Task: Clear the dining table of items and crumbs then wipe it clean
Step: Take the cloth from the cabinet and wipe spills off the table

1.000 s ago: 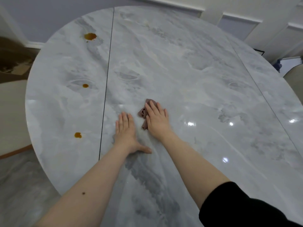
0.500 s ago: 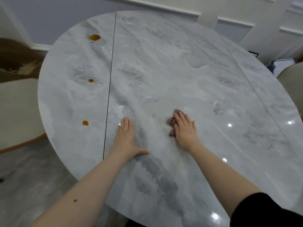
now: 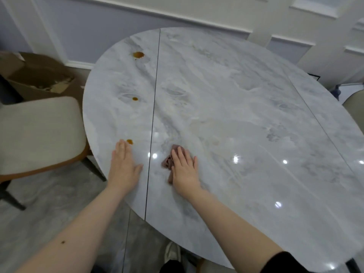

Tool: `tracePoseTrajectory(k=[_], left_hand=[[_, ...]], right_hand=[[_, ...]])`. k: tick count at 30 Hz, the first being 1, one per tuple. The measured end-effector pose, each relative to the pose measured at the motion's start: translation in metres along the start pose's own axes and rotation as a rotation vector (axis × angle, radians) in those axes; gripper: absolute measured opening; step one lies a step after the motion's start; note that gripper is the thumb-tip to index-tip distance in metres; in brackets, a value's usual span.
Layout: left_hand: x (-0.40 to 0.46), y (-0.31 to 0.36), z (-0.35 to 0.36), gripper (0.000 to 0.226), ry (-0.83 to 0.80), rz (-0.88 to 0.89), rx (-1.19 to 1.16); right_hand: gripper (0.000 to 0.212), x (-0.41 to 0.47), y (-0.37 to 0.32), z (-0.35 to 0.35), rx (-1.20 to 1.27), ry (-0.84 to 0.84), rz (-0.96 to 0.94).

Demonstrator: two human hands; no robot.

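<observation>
Marble table (image 3: 236, 115) with brown spills (image 3: 138, 54); left hand (image 3: 124, 166) flat, right hand (image 3: 184, 170) flat pressing cloth (image 3: 167, 161).

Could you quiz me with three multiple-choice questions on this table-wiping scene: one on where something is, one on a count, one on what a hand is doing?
1. Where is the cloth?
A. Under the right hand
B. On the chair
C. At the table's far edge

2. How many brown spills are on the table?
A. One
B. Three
C. Five

3. What is the left hand doing?
A. Gripping a cup
B. Resting flat on the table
C. Hanging below the table

Answers:
1. A: the reddish-brown cloth sticks out from beneath the flat right palm.
2. B: a far spill, a middle spill and a near spill lie left of the table's seam.
3. B: its fingers are straight on the marble, their tips just short of the near spill.
</observation>
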State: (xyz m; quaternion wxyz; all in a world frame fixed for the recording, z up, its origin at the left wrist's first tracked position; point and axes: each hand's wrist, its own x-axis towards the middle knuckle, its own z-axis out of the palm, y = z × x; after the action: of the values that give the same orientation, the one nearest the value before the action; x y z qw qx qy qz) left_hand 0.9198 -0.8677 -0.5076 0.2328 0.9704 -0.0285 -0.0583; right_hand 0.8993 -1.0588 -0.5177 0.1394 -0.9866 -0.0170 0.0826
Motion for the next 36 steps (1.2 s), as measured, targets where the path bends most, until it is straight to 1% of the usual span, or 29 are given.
tracePoseTrajectory(k=[2, 5, 8, 12, 14, 19, 23, 26, 28, 29, 31, 32, 33, 34, 36], left_hand=[[-0.002, -0.015, -0.004, 0.077, 0.023, -0.121, 0.027], [-0.003, -0.029, -0.008, 0.070, 0.024, -0.206, 0.036], [0.003, -0.041, -0.011, 0.065, -0.062, -0.218, 0.091], [0.013, -0.049, -0.013, 0.062, -0.063, -0.187, 0.132], [0.018, -0.053, -0.013, 0.061, -0.033, -0.165, 0.156], [0.042, -0.058, -0.010, 0.059, 0.111, -0.137, 0.151], [0.070, -0.066, -0.008, 0.058, 0.233, -0.183, 0.134], [0.074, -0.069, -0.004, 0.062, 0.266, -0.183, 0.144], [0.075, -0.071, -0.003, 0.061, 0.281, -0.177, 0.147], [0.075, -0.070, -0.003, 0.058, 0.291, -0.172, 0.158], [0.079, -0.072, -0.007, 0.050, 0.317, -0.155, 0.193], [0.084, -0.072, -0.010, 0.042, 0.325, -0.147, 0.207], [0.089, -0.072, -0.015, 0.032, 0.335, -0.144, 0.222], [0.095, -0.073, -0.021, 0.023, 0.352, -0.148, 0.229], [0.111, -0.077, -0.029, 0.014, 0.367, -0.140, 0.206]], right_hand=[[0.054, 0.000, -0.025, 0.005, 0.012, -0.014, -0.029], [0.056, 0.006, -0.063, 0.015, 0.002, -0.040, -0.035], [0.059, 0.016, -0.091, 0.023, 0.006, -0.063, 0.014], [0.060, 0.027, -0.109, 0.024, 0.008, -0.067, 0.068], [0.060, 0.034, -0.116, 0.027, 0.002, -0.048, 0.079], [0.061, 0.063, -0.127, 0.030, -0.006, 0.011, 0.054], [0.061, 0.100, -0.127, 0.030, -0.003, 0.053, -0.012], [0.059, 0.125, -0.124, 0.029, 0.018, 0.064, -0.038], [0.054, 0.142, -0.117, 0.024, 0.060, 0.077, -0.099], [0.050, 0.148, -0.112, 0.019, 0.110, 0.086, -0.131], [0.049, 0.156, -0.104, 0.005, 0.358, 0.107, -0.146], [0.051, 0.156, -0.100, -0.001, 0.477, 0.119, -0.137], [0.052, 0.152, -0.096, -0.006, 0.519, 0.135, -0.143], [0.052, 0.145, -0.091, -0.008, 0.486, 0.138, -0.170], [0.052, 0.126, -0.081, -0.002, 0.294, 0.102, -0.283]])
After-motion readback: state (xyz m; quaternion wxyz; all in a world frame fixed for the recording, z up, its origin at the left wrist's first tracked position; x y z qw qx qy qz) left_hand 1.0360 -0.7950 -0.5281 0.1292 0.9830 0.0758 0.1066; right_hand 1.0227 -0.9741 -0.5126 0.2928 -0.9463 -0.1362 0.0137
